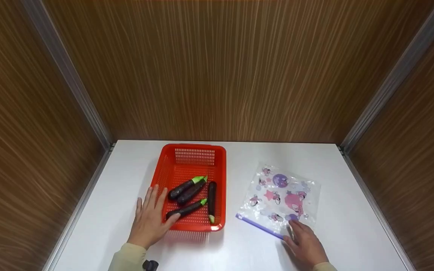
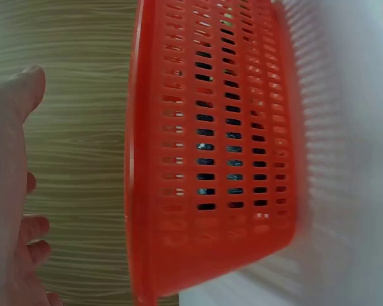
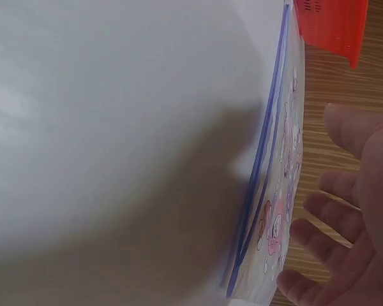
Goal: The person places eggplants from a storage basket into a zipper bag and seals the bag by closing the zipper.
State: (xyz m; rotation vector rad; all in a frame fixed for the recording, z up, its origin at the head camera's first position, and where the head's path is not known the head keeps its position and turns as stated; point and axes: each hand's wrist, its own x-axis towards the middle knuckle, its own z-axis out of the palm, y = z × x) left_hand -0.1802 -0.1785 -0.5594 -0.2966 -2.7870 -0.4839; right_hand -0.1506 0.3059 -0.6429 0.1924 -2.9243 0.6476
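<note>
Several dark purple eggplants (image 1: 191,193) with green stem ends lie in a red plastic basket (image 1: 220,169). Over the basket's near left corner spreads my left hand (image 1: 150,222), fingers straight and thumb apart; in the left wrist view it hovers above the rim. On the right, a clear zip bag (image 1: 254,188) with pink and purple cartoon prints lies flat, its purple zip strip (image 1: 260,226) towards me. My right hand (image 1: 307,244) is over the bag's near right corner, fingers loosely extended. The right wrist view shows the fingers (image 3: 332,213) apart with nothing between them.
Both things lie on a white table (image 1: 236,256). Wood-grain panels (image 1: 220,75) stand at the back and on both sides, with metal strips (image 1: 77,79) along their joins. A strip of table separates basket and bag.
</note>
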